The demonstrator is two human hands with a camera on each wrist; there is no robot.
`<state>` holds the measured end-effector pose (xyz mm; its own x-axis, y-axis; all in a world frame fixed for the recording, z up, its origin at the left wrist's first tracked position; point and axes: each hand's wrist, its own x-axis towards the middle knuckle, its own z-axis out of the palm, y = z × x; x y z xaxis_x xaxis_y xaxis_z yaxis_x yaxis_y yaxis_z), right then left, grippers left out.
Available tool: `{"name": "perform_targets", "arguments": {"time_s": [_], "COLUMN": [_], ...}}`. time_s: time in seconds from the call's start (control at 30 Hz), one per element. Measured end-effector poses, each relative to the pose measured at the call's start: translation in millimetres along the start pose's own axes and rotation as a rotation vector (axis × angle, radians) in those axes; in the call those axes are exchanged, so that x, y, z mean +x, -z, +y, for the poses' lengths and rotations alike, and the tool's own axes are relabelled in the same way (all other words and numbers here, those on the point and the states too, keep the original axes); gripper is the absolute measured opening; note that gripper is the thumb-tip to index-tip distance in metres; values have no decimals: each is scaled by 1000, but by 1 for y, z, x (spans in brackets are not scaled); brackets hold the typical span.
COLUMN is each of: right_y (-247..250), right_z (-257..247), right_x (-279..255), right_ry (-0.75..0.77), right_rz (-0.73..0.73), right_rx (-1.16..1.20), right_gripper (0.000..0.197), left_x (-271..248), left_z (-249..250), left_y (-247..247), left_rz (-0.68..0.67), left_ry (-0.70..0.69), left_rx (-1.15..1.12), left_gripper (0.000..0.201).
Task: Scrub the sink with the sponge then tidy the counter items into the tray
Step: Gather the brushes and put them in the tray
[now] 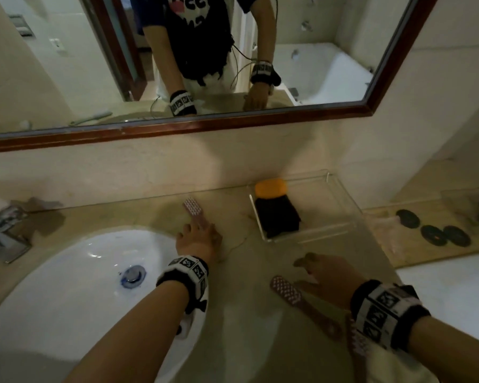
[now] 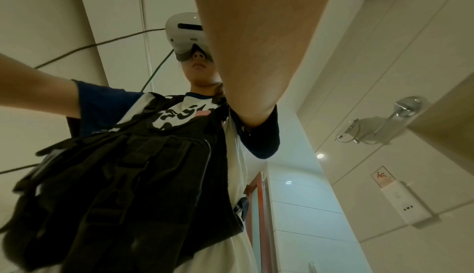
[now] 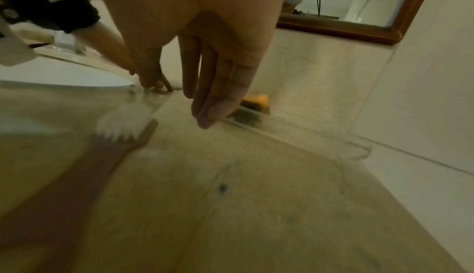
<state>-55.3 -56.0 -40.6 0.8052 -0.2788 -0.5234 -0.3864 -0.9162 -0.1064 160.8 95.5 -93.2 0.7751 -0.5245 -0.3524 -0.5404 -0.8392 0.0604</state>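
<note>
The left hand lies low on the counter just right of the sink, its fingers over the handle of a brush whose bristle head points toward the back wall; from the head view the fingertips are hidden, so whether they pinch the handle or only touch it I cannot tell, though the right wrist view, blurred, shows fingers bent down at something thin there. The left wrist camera looks back at the person and shows no hand. The right hand hovers near the counter's front right part with fingers straight and close together, holding nothing. Just left of it a second brush lies bristles up, handle running toward the front edge, where the wristband cuts it off. Beside that wristband a third bristled piece peeks out, too hidden to name. The clear tray sits at the back right of the counter against the wall, the sponge, orange, in its back left corner, touching a dark folded cloth. The mirror hangs above.
</note>
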Motion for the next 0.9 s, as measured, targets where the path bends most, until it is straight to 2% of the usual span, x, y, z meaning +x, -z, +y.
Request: {"name": "perform_targets", "arguments": {"time_s": [0.03, 0.23, 0.4, 0.67, 0.73, 0.77, 0.83, 0.9], "right_y": [-9, -37, -43, -42, -41, -40, -39, -39], "right_z": [-2, -15, -24, -31, -30, -30, -31, -32], "right_x": [-2, -10, -12, -5, -4, -3, -1, 1], "right_ry": [-35, -95, -144, -203, -203, -209, -229, -243], "right_rz": [-36, -114, -67, -3, 3, 5, -1, -13], "right_rx": [22, 14, 66, 105, 98, 99, 110, 116], "right_gripper": [71, 61, 48, 42, 42, 43, 47, 52], "left_x": [0, -16, -33, -52, -46, -40, -28, -16], "left_z": [0, 3, 1, -2, -4, -4, -4, -2], "left_y": [-2, -8, -13, -23, -17, -14, -9, -8], "left_rz": [-11, 56, 79, 129, 202, 216, 179, 116], "left_ry": [2, -50, -104, -215, -175, -126, -8, 98], "left_rx": [3, 74, 87, 89, -1, -51, -110, -134], "left_gripper": [45, 45, 37, 31, 35, 44, 65, 72]}}
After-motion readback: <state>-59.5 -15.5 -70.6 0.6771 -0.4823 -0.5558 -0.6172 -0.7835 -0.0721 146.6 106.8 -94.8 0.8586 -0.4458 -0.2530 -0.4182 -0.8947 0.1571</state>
